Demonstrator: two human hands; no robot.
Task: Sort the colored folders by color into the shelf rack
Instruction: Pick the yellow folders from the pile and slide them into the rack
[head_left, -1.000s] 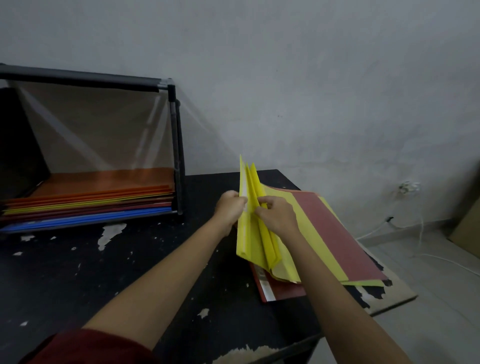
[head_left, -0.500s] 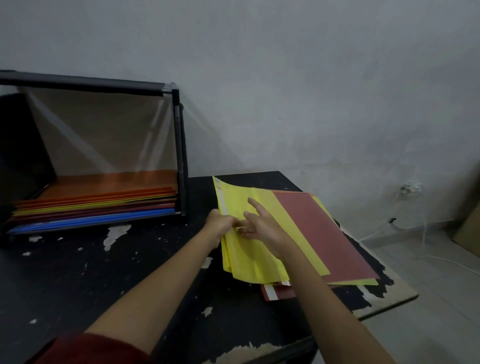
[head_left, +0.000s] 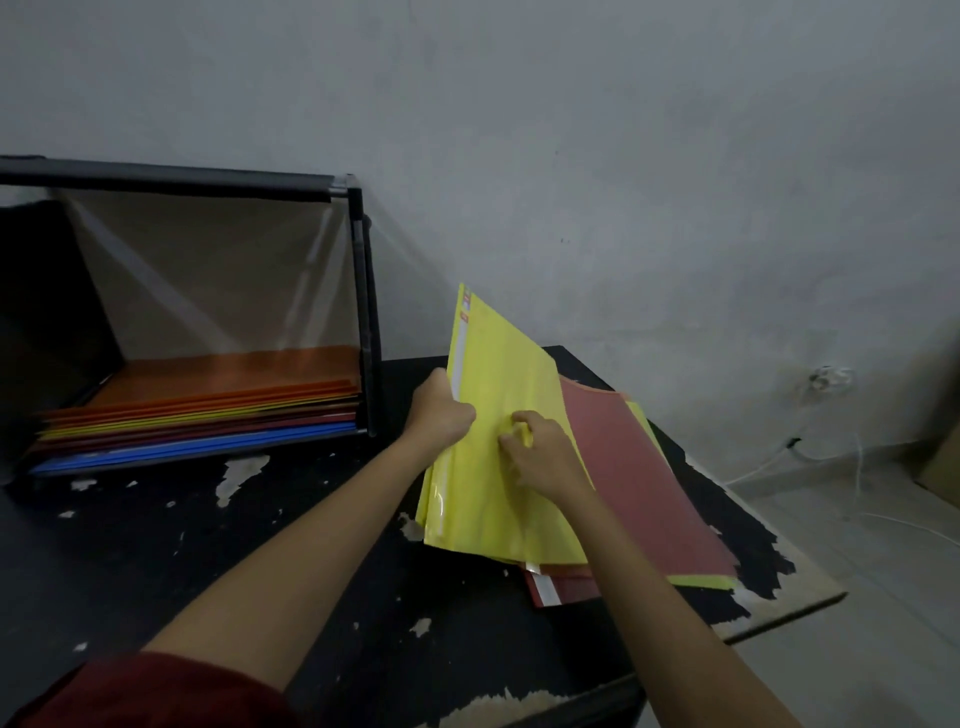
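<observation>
Hands both pinching yellow folders (head_left: 493, 467): left hand (head_left: 441, 410) grips spine edge, right hand (head_left: 540, 457) pinches cover; shelf rack (head_left: 358, 312) left of them.

My left hand (head_left: 441, 410) is curled round the left edge of the yellow folders (head_left: 498, 364), its back toward me. My right hand (head_left: 540, 457) sits just beside it, fingers bent, pinching a bit of the top yellow cover at the fingertips. The two hands are near each other but apart. Both forearms are bare and stretched forward, converging from the lower corners; the left one comes out of a dark red sleeve (head_left: 156, 691).
</observation>
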